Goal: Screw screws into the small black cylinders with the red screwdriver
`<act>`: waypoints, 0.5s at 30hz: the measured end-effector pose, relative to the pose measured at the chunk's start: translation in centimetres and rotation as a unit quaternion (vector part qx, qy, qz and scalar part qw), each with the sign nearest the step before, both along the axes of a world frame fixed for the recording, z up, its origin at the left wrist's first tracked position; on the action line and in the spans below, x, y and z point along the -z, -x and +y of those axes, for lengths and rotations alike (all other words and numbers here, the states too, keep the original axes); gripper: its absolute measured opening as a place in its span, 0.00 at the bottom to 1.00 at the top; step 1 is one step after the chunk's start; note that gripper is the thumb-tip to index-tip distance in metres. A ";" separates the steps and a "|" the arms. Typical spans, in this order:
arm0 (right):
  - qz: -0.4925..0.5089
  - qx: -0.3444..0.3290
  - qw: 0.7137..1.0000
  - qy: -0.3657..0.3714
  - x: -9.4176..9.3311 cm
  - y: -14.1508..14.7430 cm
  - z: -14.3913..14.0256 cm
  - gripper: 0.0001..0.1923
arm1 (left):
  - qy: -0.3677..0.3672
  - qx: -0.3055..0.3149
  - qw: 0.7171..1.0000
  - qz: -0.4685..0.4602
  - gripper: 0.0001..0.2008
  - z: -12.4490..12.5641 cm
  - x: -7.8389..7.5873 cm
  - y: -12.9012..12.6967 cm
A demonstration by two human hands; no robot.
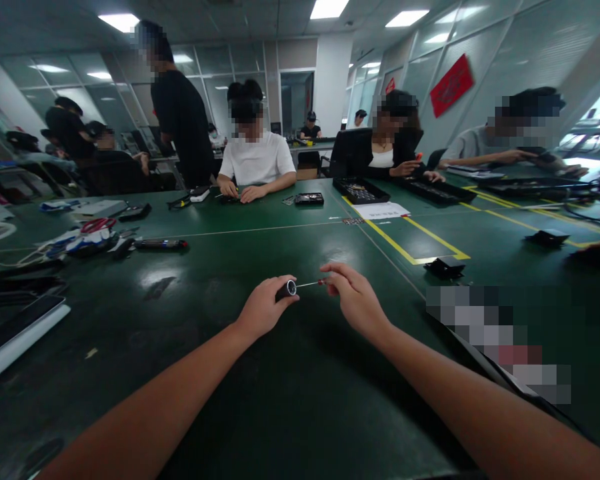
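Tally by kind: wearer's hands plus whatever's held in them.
Hands: 2 (left hand, right hand)
Dark cylinder: 1, in the left
Thin tool: 1, in the right
Total: 4

cylinder [283,291]: black, whitish-rimmed | slim tool [308,285]: silver and red | table [260,413]: dark green | tape [386,235]: yellow | poster [452,85]: red

the left hand [265,307] hides part of the dark tube [285,291]. the thin rod's [307,285] red end is too small to identify. the left edge cuts off a black-and-white case [27,337].
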State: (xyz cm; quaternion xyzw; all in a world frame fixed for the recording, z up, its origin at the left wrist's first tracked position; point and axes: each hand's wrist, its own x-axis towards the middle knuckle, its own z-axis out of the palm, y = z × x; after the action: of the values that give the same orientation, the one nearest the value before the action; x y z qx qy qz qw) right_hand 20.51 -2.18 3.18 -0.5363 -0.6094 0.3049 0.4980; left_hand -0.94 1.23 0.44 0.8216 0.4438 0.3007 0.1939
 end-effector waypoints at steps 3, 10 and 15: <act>-0.035 0.023 0.999 0.010 -0.2 -0.1 0.1 0.22 | -0.004 0.001 1.000 0.016 0.17 -0.1 -0.1 0.0; 0.081 -0.007 0.996 0.032 0.3 0.1 0.4 0.13 | -0.015 -0.010 0.999 0.035 0.17 0.0 -0.1 -0.1; 0.052 -0.019 0.996 0.066 0.3 0.0 0.5 0.19 | -0.021 -0.011 0.999 0.042 0.17 -0.1 0.0 -0.1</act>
State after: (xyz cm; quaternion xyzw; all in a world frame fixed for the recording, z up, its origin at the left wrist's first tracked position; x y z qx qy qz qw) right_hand 20.47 -1.65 2.89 -0.5401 -0.5713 0.3810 0.4866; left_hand -0.81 1.17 0.41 0.8328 0.4538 0.2769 0.1542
